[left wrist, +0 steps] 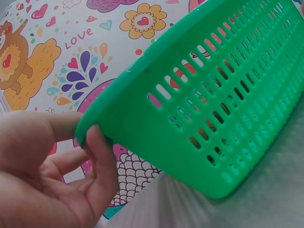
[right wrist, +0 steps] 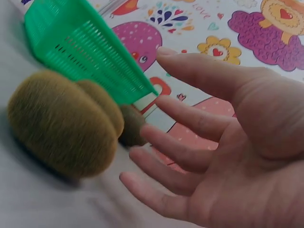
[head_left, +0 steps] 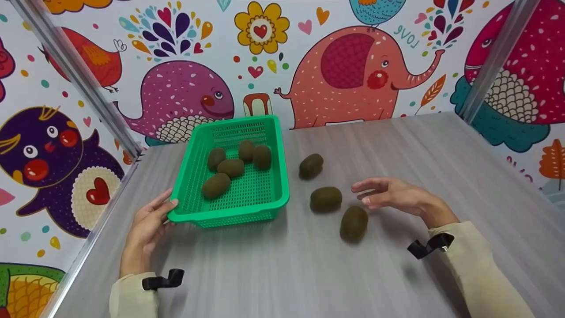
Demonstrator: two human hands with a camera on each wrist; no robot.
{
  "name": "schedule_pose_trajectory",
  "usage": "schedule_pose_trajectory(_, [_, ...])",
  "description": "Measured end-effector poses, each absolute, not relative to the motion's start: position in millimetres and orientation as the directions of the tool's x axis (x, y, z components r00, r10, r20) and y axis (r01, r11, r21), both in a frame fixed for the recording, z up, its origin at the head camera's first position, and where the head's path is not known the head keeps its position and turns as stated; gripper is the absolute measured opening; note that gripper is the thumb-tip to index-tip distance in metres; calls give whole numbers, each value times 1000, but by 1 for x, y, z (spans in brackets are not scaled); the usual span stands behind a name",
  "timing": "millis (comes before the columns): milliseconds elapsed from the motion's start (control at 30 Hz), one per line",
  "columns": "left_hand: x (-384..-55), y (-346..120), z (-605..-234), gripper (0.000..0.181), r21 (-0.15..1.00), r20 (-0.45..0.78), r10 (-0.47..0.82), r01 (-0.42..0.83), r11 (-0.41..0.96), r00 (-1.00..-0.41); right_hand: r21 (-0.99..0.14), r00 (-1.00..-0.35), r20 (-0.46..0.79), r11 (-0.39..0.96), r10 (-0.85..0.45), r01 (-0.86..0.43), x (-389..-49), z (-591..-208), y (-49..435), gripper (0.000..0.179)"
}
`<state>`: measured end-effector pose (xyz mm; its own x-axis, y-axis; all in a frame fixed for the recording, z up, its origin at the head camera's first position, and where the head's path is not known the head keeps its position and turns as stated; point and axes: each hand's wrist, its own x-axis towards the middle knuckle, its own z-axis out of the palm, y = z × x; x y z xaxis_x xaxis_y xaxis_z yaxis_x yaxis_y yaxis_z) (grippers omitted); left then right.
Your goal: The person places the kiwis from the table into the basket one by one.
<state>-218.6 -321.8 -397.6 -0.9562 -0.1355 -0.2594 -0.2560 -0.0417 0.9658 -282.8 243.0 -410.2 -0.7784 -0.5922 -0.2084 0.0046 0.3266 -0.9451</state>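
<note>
My left hand (head_left: 148, 225) pinches the near left corner of a green plastic basket (head_left: 284, 176), thumb and fingers on its rim (left wrist: 102, 107). Several brown kiwis lie inside, one kiwi (head_left: 216, 185) toward the near left. On the table to the right of the basket are three more: a far kiwi (head_left: 311, 166), a middle kiwi (head_left: 326, 199) and the nearest kiwi (head_left: 354, 224). My right hand (head_left: 397, 194) hovers just right of the middle and nearest ones, fingers apart and holding nothing. In the right wrist view, the nearest kiwi (right wrist: 61, 123) sits in front of the fingertips.
The grey wood-grain table (head_left: 282, 274) meets a wall (head_left: 304, 53) printed with cartoon animals at the back. Metal posts (head_left: 84, 79) stand at the left and right corners. A black bracket is on each sleeve (head_left: 481, 260).
</note>
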Motion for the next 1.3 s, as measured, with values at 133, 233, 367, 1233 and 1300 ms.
schedule_pose_trajectory(133, [-218, -322, -397, 67, 964, -264, -142, -261, -43, -954, -945, -769, -254, 319, -587, 69, -284, -418, 243, 66])
schedule_pose_trajectory(233, [-218, -321, -397, 68, 964, -265, -138, -261, -48, -954, -944, -755, -281, 310, -593, 108, -286, -423, 242, 69])
schedule_pose_trajectory(367, [-217, -321, -398, 68, 966, -259, -130, -256, -41, -957, -941, -744, -297, 316, -599, 122, -286, -429, 239, 68])
schedule_pose_trajectory(1233, [-218, -322, -396, 67, 963, -270, -140, -265, -52, -953, -913, -698, -244, 401, -673, -68, -288, -440, 238, 66])
schedule_pose_trajectory(1300, [-219, -322, -396, 66, 962, -271, -139, -266, -56, -952, -900, -704, -250, 428, -665, -85, -288, -440, 239, 64])
